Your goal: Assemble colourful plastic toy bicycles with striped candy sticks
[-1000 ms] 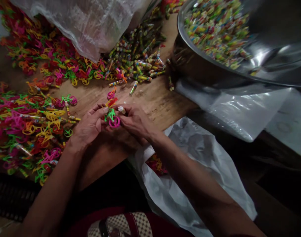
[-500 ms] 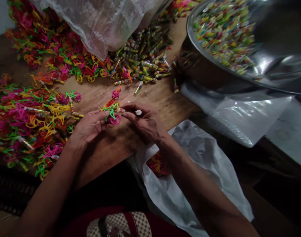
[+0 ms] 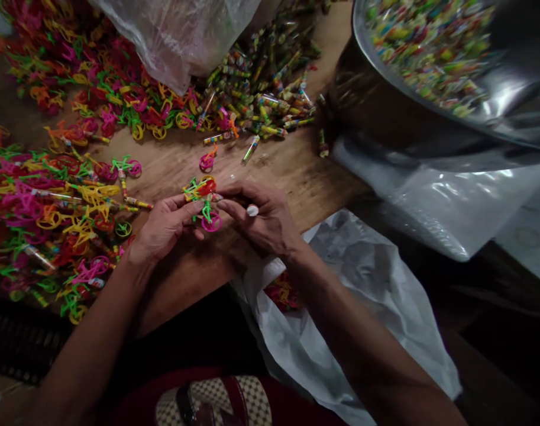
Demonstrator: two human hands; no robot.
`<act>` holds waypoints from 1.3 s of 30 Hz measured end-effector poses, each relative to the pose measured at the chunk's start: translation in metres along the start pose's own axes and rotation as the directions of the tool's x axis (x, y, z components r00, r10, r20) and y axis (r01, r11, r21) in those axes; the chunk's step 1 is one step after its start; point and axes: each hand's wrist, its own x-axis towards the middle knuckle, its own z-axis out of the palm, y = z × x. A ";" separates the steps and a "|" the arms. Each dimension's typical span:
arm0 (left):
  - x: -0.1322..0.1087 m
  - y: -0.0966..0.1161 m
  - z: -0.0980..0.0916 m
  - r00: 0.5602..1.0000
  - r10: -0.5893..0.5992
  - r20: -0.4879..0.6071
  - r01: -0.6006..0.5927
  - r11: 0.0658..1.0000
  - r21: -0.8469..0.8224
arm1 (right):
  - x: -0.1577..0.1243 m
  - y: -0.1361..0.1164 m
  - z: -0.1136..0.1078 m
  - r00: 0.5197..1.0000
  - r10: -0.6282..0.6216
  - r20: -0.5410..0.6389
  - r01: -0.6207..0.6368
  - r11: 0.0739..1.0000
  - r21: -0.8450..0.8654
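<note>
My left hand (image 3: 165,228) is closed on small plastic toy bicycles (image 3: 207,207) in green, pink, yellow and red. Thumb and fingers of my right hand (image 3: 263,216) pinch at the right side of these toys, apparently on the end of a small tube that is mostly hidden. A white round cap or tube end (image 3: 252,210) shows between the right hand's other fingers. Both hands meet above the wooden table (image 3: 270,171). Just beyond them lies a pink and orange toy bicycle (image 3: 206,160).
Toy bicycles with tubes (image 3: 74,219) are heaped at left, more toys (image 3: 119,100) at the back. Candy-like tubes (image 3: 270,106) lie beside a plastic bag (image 3: 185,41). A metal basin (image 3: 362,89) stands at right. A white sack (image 3: 362,307) hangs below the table edge.
Both hands stay together at the toy bicycles, and the right fingertips have pressed closer in against them. The green and pink toy has turned slightly. The whole view has shifted a little.
</note>
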 end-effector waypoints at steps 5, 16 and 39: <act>-0.006 -0.002 -0.001 0.999 -0.015 0.038 0.014 1.000 0.003 | -0.003 -0.001 -0.003 0.999 0.018 0.050 -0.020 0.999 0.047; -0.005 -0.012 -0.001 0.977 -0.142 0.158 0.161 0.980 -0.115 | -0.020 0.006 0.000 0.999 -0.022 0.028 0.020 0.998 0.061; -0.002 -0.013 0.009 0.959 -0.240 0.147 0.239 0.971 0.030 | -0.021 -0.013 -0.027 0.903 -0.102 0.418 0.245 0.920 -0.307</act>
